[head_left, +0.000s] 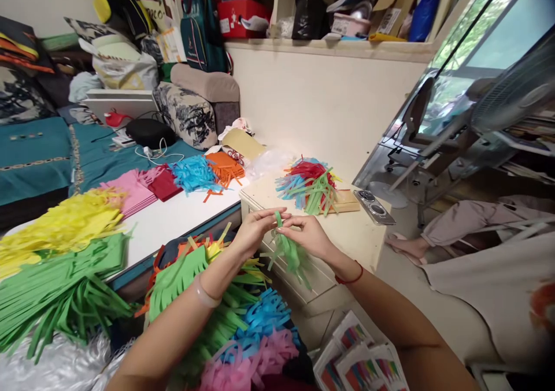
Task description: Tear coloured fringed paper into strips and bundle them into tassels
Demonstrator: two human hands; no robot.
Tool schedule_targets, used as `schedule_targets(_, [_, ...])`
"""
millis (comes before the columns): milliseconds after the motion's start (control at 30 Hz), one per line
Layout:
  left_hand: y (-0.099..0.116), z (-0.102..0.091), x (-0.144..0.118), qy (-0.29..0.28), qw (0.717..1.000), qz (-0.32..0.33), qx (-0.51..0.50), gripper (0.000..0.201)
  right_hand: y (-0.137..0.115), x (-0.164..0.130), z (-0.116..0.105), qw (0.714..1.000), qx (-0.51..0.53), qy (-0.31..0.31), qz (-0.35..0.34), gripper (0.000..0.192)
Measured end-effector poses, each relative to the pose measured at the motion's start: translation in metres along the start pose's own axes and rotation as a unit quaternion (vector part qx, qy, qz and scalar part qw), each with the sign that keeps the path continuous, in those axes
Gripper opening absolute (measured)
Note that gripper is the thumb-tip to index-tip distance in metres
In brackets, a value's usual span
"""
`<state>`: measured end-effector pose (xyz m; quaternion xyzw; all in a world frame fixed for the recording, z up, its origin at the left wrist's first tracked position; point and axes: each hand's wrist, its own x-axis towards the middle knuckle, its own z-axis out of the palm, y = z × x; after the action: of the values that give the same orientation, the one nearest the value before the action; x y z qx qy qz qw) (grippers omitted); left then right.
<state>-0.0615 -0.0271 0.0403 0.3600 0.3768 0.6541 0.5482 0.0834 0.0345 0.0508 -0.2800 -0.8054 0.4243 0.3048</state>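
A green fringed paper tassel (289, 253) hangs between my two hands, its cut strips pointing down and a narrow twisted loop at its top. My left hand (255, 229) pinches this loop from the left with thumb and fingertips. From the right, my right hand (310, 235) pinches the tassel just under the loop. Below my forearms, fringed green paper (186, 278) lies over my lap, with blue fringe (264, 316) and pink fringe (255, 359) beside it. A pile of finished-looking tassels (312, 183) in red, blue and green sits on the cream cabinet beyond my hands.
On the white bench (191, 211) at left lie yellow fringe (65, 223), green fringe (78, 287), pink sheets (130, 191) and blue fringe (195, 174). A phone (373, 207) rests on the cabinet (347, 238). Printed packets (359, 359) are below. Another person's leg (468, 223) and a fan (515, 84) are at right.
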Motion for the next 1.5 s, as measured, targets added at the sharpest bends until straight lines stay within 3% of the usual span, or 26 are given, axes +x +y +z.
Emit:
schedule_targets(100, [-0.001, -0.006, -0.003, -0.012, 0.999, 0.025, -0.017, 0.036, 0.001, 0.007, 0.01, 1.0, -0.009, -0.01, 0.002, 0.018])
schedule_targets(200, [-0.004, -0.014, -0.002, 0.068, 0.992, 0.103, 0.023, 0.033, 0.001, 0.023, 0.018, 0.999, 0.003, -0.03, -0.033, 0.018])
schedule_targets(300, [-0.003, -0.026, 0.002, 0.169, 0.971, 0.164, 0.036, 0.035, 0.008, 0.072, 0.015, 0.984, -0.039, -0.162, -0.064, 0.024])
schedule_targets(367, [0.002, -0.031, 0.004, 0.204, 0.962, 0.182, 0.025, 0.034, 0.018, 0.126, 0.01, 0.959, -0.146, -0.24, -0.027, 0.027])
schedule_targets(400, [0.005, -0.033, 0.004, 0.209, 0.959, 0.187, 0.02, 0.034, 0.025, 0.156, 0.008, 0.951, -0.227, -0.21, 0.022, 0.028])
schedule_targets(467, [0.011, -0.032, 0.001, 0.195, 0.962, 0.193, 0.005, 0.031, 0.04, 0.211, 0.009, 0.943, -0.292, -0.147, 0.056, 0.03])
schedule_targets(567, [0.017, -0.026, -0.006, 0.157, 0.972, 0.17, -0.031, 0.028, 0.063, 0.269, 0.023, 0.923, -0.36, -0.104, 0.092, 0.028])
schedule_targets(733, [0.016, -0.026, -0.015, 0.122, 0.988, 0.085, -0.051, 0.029, 0.094, 0.303, 0.052, 0.89, -0.431, -0.086, 0.12, 0.034])
schedule_targets(867, [0.015, -0.031, -0.014, 0.103, 0.991, 0.073, -0.053, 0.03, 0.106, 0.313, 0.051, 0.878, -0.457, -0.068, 0.129, 0.035])
schedule_targets(1067, [0.017, -0.029, -0.013, 0.09, 0.994, 0.067, -0.013, 0.032, 0.089, 0.304, 0.029, 0.894, -0.44, -0.024, 0.087, 0.028])
schedule_targets(1200, [0.019, -0.041, -0.008, 0.106, 0.981, 0.104, 0.122, 0.035, 0.059, 0.261, 0.02, 0.921, -0.388, -0.031, 0.012, 0.029])
schedule_targets(1267, [0.021, -0.048, -0.005, 0.148, 0.938, 0.15, 0.275, 0.032, 0.043, 0.219, 0.02, 0.934, -0.352, -0.06, -0.028, 0.027])
schedule_targets(1333, [0.023, -0.051, -0.004, 0.177, 0.856, 0.174, 0.453, 0.027, 0.027, 0.167, 0.018, 0.943, -0.311, -0.096, -0.063, 0.021])
schedule_targets(1433, [0.024, -0.045, -0.012, 0.132, 0.737, 0.15, 0.646, 0.023, 0.005, 0.093, 0.012, 0.957, -0.187, -0.139, -0.173, 0.016])
schedule_targets(1500, [0.022, -0.036, -0.022, 0.082, 0.691, 0.144, 0.704, 0.023, -0.008, 0.059, 0.005, 0.952, -0.142, -0.138, -0.235, 0.015])
